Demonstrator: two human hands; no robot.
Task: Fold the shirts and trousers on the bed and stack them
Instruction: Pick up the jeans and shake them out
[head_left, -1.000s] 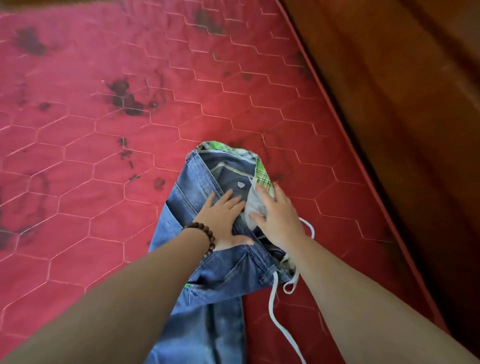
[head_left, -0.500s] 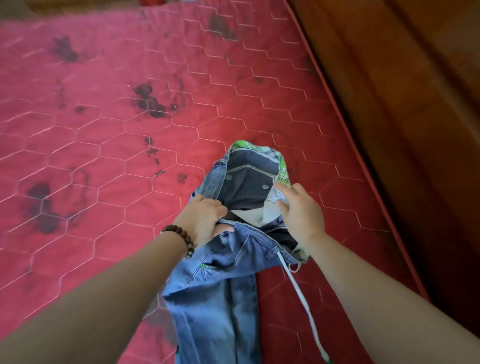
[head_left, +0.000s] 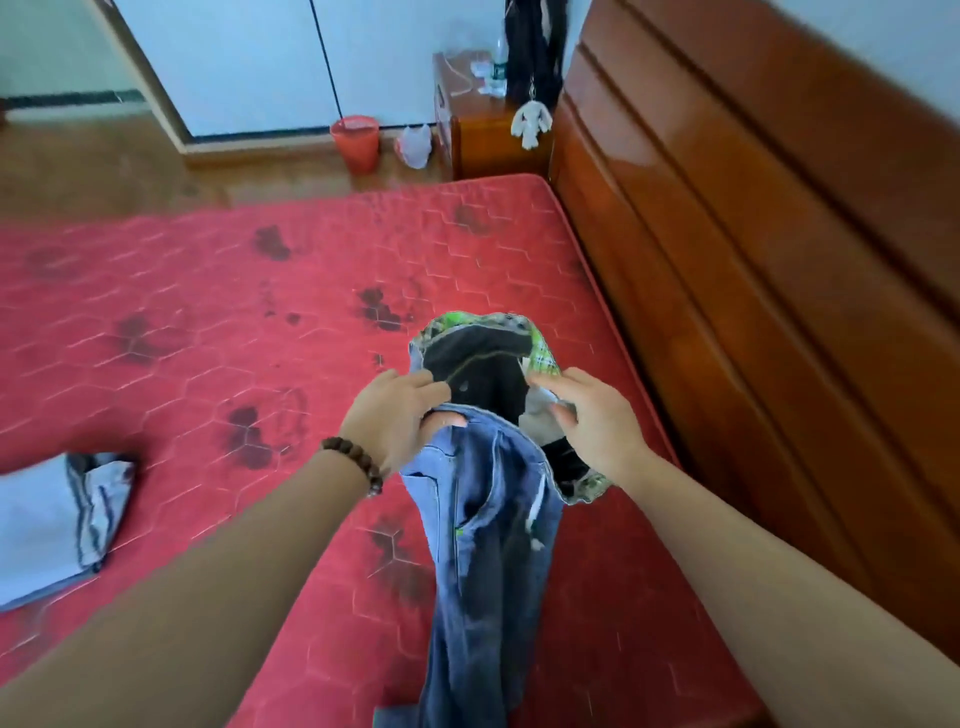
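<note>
- Blue denim trousers with a green plaid lining (head_left: 483, 499) are held up over the red hexagon-quilted mattress (head_left: 218, 332), waistband gaping, legs hanging down.
- Left hand (head_left: 395, 415), brown bead bracelet (head_left: 356, 460) on the wrist, grips the waistband's left edge; right hand (head_left: 597, 415) pinches the right edge.
- No readable label or writing.
- Folded pale blue garment (head_left: 47, 525) lies far left.
- Glossy wooden headboard (head_left: 753, 260) on the right; red bucket (head_left: 356, 143) and wooden nightstand (head_left: 483, 140) beyond the bed.
</note>
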